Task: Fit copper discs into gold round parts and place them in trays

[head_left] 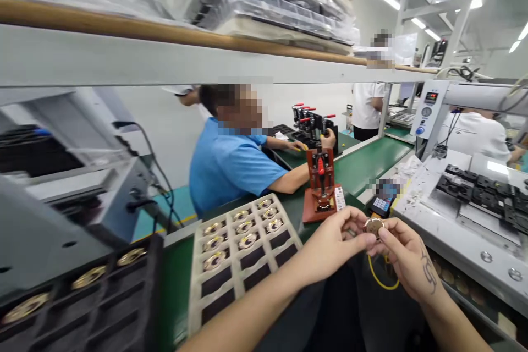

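Observation:
Between my two hands is a small round watch case (374, 226) with a gold-coloured rim and a brownish face turned toward me. My left hand (344, 239) pinches it from the left, thumb along its lower edge. From the other side, the thumb and fingers of my right hand (406, 253) grip it too. To the left lies a beige compartment tray (237, 272) with several gold watch cases (248, 240) in its far and left cells. A red-brown press fixture (320, 190) with a red handle stands just beyond my left hand.
A black tray (124, 291) with gold rings sits at lower left. A co-worker in a blue shirt (231, 159) reaches near black toggle clamps (311, 121). On the right is a white machine (457, 280), with a phone (383, 203) beside it. A shelf (206, 58) spans overhead.

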Demonstrator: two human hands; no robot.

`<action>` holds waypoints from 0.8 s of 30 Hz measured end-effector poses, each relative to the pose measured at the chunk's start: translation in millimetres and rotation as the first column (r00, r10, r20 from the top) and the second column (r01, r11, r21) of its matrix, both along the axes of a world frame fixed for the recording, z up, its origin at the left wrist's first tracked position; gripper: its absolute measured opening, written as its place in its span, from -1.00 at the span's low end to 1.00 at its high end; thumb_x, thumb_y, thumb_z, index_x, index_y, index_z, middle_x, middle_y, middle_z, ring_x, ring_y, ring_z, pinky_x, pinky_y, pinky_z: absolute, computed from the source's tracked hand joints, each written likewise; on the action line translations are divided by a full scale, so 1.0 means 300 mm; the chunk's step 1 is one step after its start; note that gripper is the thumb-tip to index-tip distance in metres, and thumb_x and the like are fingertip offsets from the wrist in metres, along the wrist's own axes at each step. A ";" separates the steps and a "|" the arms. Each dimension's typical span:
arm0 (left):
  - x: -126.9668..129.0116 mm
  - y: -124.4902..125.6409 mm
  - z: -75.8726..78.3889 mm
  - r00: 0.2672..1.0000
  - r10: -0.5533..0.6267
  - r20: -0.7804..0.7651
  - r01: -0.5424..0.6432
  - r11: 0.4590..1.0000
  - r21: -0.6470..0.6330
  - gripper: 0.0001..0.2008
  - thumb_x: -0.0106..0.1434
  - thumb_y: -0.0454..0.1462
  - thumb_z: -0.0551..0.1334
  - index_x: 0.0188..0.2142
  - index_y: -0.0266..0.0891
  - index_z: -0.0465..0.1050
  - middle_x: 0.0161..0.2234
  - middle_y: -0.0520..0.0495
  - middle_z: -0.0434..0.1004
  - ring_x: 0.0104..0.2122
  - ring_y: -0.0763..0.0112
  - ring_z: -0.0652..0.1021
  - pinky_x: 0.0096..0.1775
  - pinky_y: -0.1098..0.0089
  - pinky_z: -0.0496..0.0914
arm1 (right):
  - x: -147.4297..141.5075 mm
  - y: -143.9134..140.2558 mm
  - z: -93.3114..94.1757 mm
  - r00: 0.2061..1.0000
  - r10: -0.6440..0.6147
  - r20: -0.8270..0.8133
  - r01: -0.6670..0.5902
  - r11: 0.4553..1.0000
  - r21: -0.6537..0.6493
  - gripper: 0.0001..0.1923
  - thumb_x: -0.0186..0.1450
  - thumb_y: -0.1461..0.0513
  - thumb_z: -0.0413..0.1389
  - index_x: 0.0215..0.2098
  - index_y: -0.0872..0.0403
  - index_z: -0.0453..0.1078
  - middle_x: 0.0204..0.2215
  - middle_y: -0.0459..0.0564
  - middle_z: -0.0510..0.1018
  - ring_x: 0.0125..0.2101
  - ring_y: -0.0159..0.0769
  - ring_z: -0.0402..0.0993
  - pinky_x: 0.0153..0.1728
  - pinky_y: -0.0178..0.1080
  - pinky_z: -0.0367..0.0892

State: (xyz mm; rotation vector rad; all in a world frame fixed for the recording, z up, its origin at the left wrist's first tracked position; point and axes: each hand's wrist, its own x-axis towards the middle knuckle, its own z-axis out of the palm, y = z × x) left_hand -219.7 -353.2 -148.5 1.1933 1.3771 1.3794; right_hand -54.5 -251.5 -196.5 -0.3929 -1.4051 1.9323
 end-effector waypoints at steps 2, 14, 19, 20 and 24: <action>0.046 0.018 -0.035 0.999 -0.029 0.014 0.029 0.999 0.014 -0.74 0.32 -0.15 0.45 -0.15 -0.24 0.49 -0.24 -0.02 0.53 -0.27 0.35 0.52 -0.18 0.33 0.41 | 0.032 0.002 -0.018 0.999 -0.027 -0.037 0.025 0.999 -0.044 -0.70 0.38 -0.02 0.42 -0.23 0.03 0.59 -0.20 0.00 0.69 -0.32 -0.27 0.64 -0.27 -0.23 0.57; 0.149 0.026 -0.017 0.982 -0.069 -0.174 0.068 0.998 -0.009 -0.82 0.44 -0.19 0.33 -0.08 -0.22 0.65 -0.27 -0.04 0.64 -0.28 0.30 0.54 -0.15 0.33 0.42 | 0.227 -0.003 -0.008 0.947 -0.152 0.282 0.094 0.973 0.210 -0.58 0.46 -0.11 0.29 -0.08 0.08 0.63 -0.43 -0.04 0.61 -0.43 -0.28 0.52 -0.38 -0.25 0.46; 0.165 0.026 -0.037 0.994 -0.104 0.030 0.105 0.994 -0.035 -0.74 0.43 -0.11 0.38 0.00 -0.20 0.65 -0.25 -0.06 0.63 -0.30 0.32 0.55 -0.21 0.34 0.47 | 0.236 -0.015 0.009 0.948 -0.134 0.289 0.091 0.983 0.159 -0.56 0.42 -0.12 0.32 -0.19 0.09 0.61 -0.52 -0.07 0.58 -0.53 -0.32 0.49 -0.51 -0.30 0.39; 0.171 0.023 -0.047 0.991 -0.087 0.101 0.091 0.995 -0.029 -0.70 0.39 -0.10 0.43 0.02 -0.19 0.63 -0.22 -0.06 0.64 -0.26 0.31 0.58 -0.18 0.35 0.49 | 0.236 -0.020 0.008 0.957 -0.126 0.262 0.094 0.987 0.128 -0.57 0.42 -0.12 0.33 -0.21 0.09 0.60 -0.52 -0.07 0.59 -0.55 -0.33 0.50 -0.52 -0.30 0.40; 0.205 0.010 -0.089 0.957 -0.031 0.290 0.038 0.999 -0.020 -0.64 0.26 -0.13 0.57 -0.03 -0.18 0.59 -0.17 -0.06 0.69 -0.14 0.30 0.64 0.00 0.32 0.51 | 0.237 -0.036 -0.008 0.982 -0.096 0.163 0.093 0.995 0.024 -0.64 0.45 -0.04 0.34 -0.25 0.09 0.54 -0.51 -0.05 0.66 -0.58 -0.36 0.53 -0.49 -0.30 0.46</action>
